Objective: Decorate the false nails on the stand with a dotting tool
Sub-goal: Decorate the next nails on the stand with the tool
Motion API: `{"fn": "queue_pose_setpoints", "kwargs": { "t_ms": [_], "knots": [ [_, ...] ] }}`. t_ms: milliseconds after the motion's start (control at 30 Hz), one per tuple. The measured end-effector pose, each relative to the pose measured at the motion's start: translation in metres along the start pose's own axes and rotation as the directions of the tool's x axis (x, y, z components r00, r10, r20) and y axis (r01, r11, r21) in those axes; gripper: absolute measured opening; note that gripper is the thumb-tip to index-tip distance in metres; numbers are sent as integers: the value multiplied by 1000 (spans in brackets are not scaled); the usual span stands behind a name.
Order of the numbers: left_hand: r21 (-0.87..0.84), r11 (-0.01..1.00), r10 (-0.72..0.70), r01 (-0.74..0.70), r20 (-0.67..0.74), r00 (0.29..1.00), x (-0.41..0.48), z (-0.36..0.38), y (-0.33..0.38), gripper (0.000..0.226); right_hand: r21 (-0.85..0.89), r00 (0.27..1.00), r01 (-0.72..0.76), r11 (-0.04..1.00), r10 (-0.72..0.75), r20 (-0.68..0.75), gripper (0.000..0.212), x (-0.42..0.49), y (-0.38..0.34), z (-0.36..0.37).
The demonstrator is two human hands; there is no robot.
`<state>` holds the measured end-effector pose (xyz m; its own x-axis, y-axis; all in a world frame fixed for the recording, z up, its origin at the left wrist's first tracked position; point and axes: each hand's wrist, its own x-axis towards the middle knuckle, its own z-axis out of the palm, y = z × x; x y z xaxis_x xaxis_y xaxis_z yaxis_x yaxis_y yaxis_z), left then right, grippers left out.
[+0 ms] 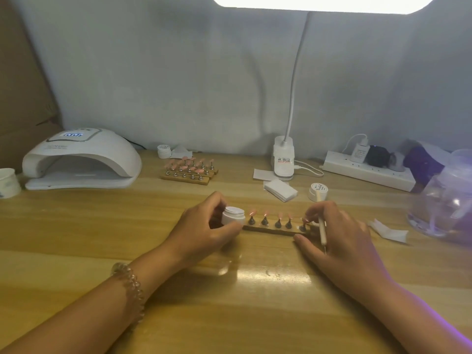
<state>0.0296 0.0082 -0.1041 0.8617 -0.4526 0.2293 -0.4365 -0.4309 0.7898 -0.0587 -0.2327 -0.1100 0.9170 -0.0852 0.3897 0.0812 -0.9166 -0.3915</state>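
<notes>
A wooden stand point(270, 229) lies across the middle of the table with several pink false nails point(265, 214) on small metal holders. My left hand point(201, 231) grips a small white open jar point(233, 215) at the stand's left end. My right hand point(339, 233) rests at the stand's right end, fingertips touching the rightmost nail holder. It holds a thin white dotting tool point(322, 227), whose metal tip points down toward me. The jar's lid point(318, 191) lies behind the right hand.
A white nail lamp point(81, 159) stands at the back left, with further stands of nails point(189, 168) beside it. A clip lamp base point(283, 159), white wipes point(280, 190), a power strip point(367, 171) and a clear bowl point(444, 200) sit at the right. A paper cup point(9, 182) is far left.
</notes>
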Motion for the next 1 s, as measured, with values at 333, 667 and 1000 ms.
{"fn": "queue_pose_setpoints", "kwargs": {
  "t_ms": [333, 667, 1000],
  "knots": [
    [469, 872, -30, 142, -237, 971, 8, 2, -16, 30, 22, 999, 27, 999, -26, -45, 39, 0, 8, 3],
    [507, 859, 53, 72, -229, 972, 4, 3, -8, 45, 23, 997, 58, 998, -57, -52, 42, 2, 11, 5],
    [540, 826, 263, -160, -120, 957, -7, 18, 11, 14, 35, 996, 75, 997, -73, -42, 42, 3, 7, 4]
  ]
}}
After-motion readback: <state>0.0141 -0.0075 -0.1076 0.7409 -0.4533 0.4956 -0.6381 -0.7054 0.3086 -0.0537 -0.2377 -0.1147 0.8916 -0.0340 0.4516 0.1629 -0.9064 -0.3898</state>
